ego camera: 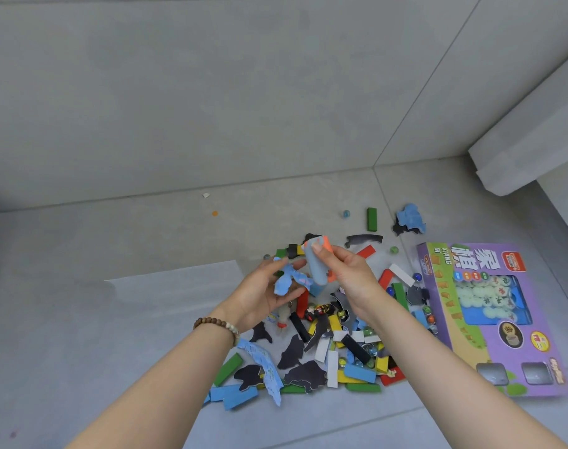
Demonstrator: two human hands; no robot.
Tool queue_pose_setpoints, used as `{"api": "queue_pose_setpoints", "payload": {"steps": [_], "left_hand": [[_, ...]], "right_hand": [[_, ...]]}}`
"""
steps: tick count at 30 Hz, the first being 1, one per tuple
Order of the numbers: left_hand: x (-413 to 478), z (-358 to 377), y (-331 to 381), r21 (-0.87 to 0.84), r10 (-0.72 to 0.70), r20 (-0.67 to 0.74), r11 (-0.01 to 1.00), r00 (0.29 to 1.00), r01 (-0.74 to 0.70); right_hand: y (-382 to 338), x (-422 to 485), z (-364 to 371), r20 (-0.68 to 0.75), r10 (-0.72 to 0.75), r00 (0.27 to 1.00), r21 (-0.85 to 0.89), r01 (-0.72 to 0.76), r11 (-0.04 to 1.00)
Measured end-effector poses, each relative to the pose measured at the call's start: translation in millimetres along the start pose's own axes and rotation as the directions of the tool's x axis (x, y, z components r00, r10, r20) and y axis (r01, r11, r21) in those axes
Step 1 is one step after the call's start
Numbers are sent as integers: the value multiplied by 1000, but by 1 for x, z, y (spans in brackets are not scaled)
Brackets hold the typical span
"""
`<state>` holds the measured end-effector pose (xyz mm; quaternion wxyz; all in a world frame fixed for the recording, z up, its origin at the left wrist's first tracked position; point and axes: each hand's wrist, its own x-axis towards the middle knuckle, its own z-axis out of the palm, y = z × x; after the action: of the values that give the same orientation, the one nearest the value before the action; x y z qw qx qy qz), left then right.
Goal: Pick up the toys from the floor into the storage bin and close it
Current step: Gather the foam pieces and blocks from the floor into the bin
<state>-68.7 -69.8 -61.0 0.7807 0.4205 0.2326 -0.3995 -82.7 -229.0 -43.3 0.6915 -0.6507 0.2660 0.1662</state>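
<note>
Two hands up over the toy pile (324,351). Left hand (263,293) cups blue puzzle pieces (287,280); right hand (347,273) pinches a grey-orange block (318,260).

We have bare floor (130,238) to the left and ahead, free to pass. The toy pile (324,345) crowds the middle, the purple box (493,319) blocks the right, and a white ledge (529,147) overhangs the far right.

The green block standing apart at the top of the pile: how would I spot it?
Start at the purple game box on the floor at right. Look up-left past its top corner: the green block lies alone on bare tile, between a small marble and a blue crumpled piece, outside the heap.
</note>
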Motion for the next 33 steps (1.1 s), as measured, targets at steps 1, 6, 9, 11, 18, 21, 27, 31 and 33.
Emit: {"api": "queue_pose_setpoints", "payload": {"steps": [1, 6, 9, 11, 18, 21, 27, 31, 33], "left_hand": [[-1, 3, 0, -58, -25, 18, 998, 1000, 26], [2, 13, -1, -225, -61, 62, 972, 996, 74], [1, 9, 3, -102, -36, -18, 994, 999, 34], [0, 1, 3, 14, -15, -126, 1000, 992, 16], [0, -22, 3, 52, 37, -296, 998, 954, -22], [-2, -21, 3, 18, 22, -298, 1000, 954, -17], [-6, -27, 6, 31, 28, -315, 999, 949, -19], [-8, -33, 6, -7, 27, -320, 1000, 947, -31], [-8, -33, 5, -30, 25, -302, 999, 953, -36]], "right_hand": [[0, -1, 3, 0, -24, 1000, -9, 24, 1000], [2, -3, 21, -12, -177, 984, -271, 167, 948], [-1, 7, 12, -147, -218, 965, -238, 179, 955], [0, 17, 1, -175, -206, 963, -228, 164, 960], [21, 63, 5, -185, -206, 961, -520, 83, 850], [21, 71, 7, -147, -210, 967, -641, 69, 765], [23, 69, 7, -141, -208, 968, -666, 63, 743], [27, 58, 5, -109, -163, 981, -624, 60, 779], [26, 51, 5, -58, -140, 989, -595, 78, 800]]}}
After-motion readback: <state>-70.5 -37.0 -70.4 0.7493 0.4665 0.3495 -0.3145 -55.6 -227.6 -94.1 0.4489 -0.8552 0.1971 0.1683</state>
